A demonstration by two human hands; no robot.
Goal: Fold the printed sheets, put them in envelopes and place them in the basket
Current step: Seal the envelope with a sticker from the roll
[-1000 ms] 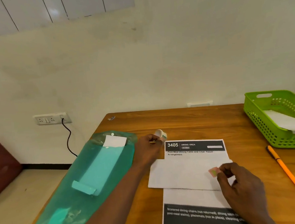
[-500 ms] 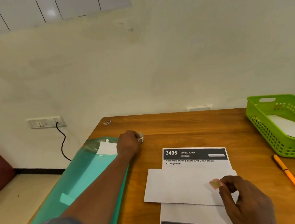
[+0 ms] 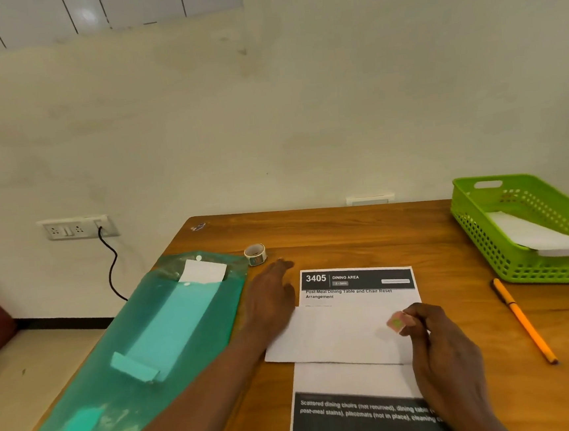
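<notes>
Tape roll [image 3: 255, 254] stands freed on the table [image 3: 347, 237], the left hand [image 3: 273, 302] drawn back open-fingered beside the plain white envelope [image 3: 338, 337] lying across the printed sheet [image 3: 357, 277], where the right hand [image 3: 442, 349] pinches a pinkish sticker [image 3: 396, 323].

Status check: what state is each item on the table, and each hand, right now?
Left hand: open, fingers straight, holding nothing.
Right hand: pinches a small sticker above the envelope.
Envelope: flat, lying across the printed sheet.
Printed sheet: unfolded, flat on the table.
Tape roll: on the table, no hand on it.
Basket: upright, white paper inside.
Pen: lying on the table.
Folder: lying flat, white slip inside.
</notes>
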